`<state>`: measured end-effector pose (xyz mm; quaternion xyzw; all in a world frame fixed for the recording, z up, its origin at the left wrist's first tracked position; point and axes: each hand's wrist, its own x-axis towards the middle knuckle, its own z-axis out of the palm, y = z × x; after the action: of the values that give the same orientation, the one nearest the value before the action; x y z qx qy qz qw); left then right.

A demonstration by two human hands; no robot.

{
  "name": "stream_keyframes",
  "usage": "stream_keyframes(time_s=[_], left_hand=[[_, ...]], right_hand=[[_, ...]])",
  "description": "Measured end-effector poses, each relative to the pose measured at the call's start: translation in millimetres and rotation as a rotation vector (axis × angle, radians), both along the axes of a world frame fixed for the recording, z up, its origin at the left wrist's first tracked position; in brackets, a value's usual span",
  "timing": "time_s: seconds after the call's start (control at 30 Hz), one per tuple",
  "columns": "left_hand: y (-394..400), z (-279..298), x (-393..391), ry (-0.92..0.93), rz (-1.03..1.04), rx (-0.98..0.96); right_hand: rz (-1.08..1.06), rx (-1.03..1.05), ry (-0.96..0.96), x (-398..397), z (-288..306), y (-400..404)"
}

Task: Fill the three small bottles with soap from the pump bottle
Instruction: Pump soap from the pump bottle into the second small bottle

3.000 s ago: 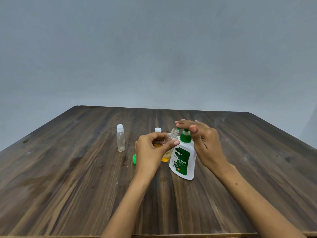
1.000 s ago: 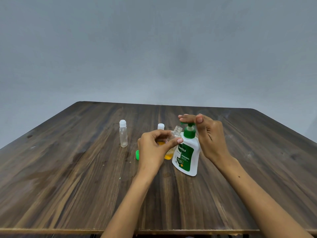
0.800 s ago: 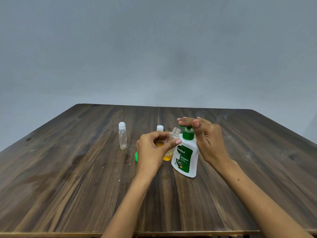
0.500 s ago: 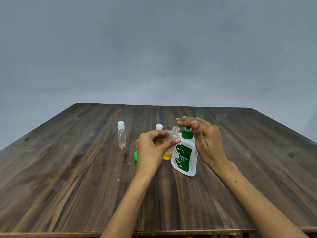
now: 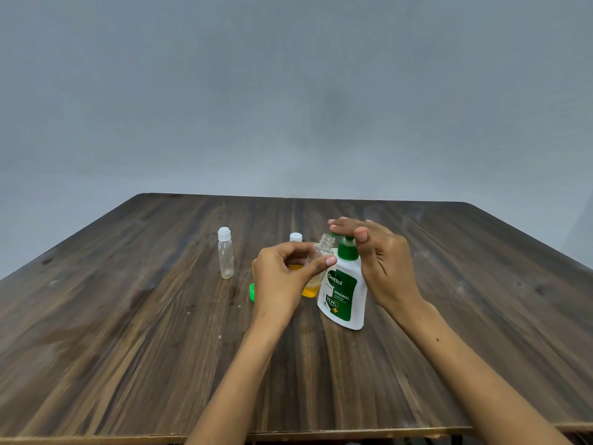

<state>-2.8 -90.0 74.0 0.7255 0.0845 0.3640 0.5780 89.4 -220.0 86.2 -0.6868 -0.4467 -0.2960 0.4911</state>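
Observation:
A white pump bottle (image 5: pixel 345 295) with a green label and green pump head stands mid-table. My right hand (image 5: pixel 382 261) rests its fingers on top of the pump head. My left hand (image 5: pixel 285 277) holds a small clear uncapped bottle (image 5: pixel 321 252), tilted with its open neck under the pump's spout; orange soap fills its bottom. Behind my left hand a second small bottle (image 5: pixel 296 237) with a white cap shows only its top and some orange soap. A third small bottle (image 5: pixel 225 256), clear, white-capped and looking empty, stands upright to the left.
A green cap (image 5: pixel 252 292) lies on the dark wooden table (image 5: pixel 128 348) just left of my left hand. The table's near edge runs along the bottom of the view. A plain grey wall stands behind.
The pump head has gone down and come back up under my right hand. My left hand has kept the small bottle at the spout throughout.

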Motion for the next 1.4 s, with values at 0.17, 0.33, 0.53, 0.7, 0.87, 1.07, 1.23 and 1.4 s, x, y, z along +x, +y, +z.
stream_keyframes(time_s=[0.17, 0.33, 0.53, 0.7, 0.87, 1.07, 1.23, 1.4], left_hand=[[-0.7, 0.3, -1.0, -0.008, -0.009, -0.011], [-0.7, -2.0, -0.2, -0.008, 0.004, 0.008], [-1.2, -0.5, 1.3, -0.004, -0.001, 0.005], [-0.1, -2.2, 0.9, 0.009, 0.001, -0.002], [-2.6, -0.8, -1.6, 0.006, 0.0, -0.008], [-1.2, -2.5, -1.5, 0.006, 0.005, -0.014], [-1.5, -0.3, -2.5, 0.005, -0.004, -0.014], [-0.8, 0.1, -1.9, 0.01, -0.002, -0.017]], right_hand=[[-0.019, 0.008, -0.003, 1.2, 2.9, 2.5], [-0.028, 0.013, -0.004, 0.5, -2.4, 4.2], [-0.025, -0.018, -0.011, 0.9, 2.7, 2.3], [-0.026, 0.019, -0.005, -1.2, -3.0, 4.1], [-0.029, -0.005, -0.009, -0.7, 2.0, 2.4], [-0.027, 0.03, -0.008, -0.6, -5.8, 3.9], [-0.033, 0.028, -0.018, 0.5, -0.7, 3.9], [-0.034, 0.059, -0.01, 0.4, -5.7, 6.3]])
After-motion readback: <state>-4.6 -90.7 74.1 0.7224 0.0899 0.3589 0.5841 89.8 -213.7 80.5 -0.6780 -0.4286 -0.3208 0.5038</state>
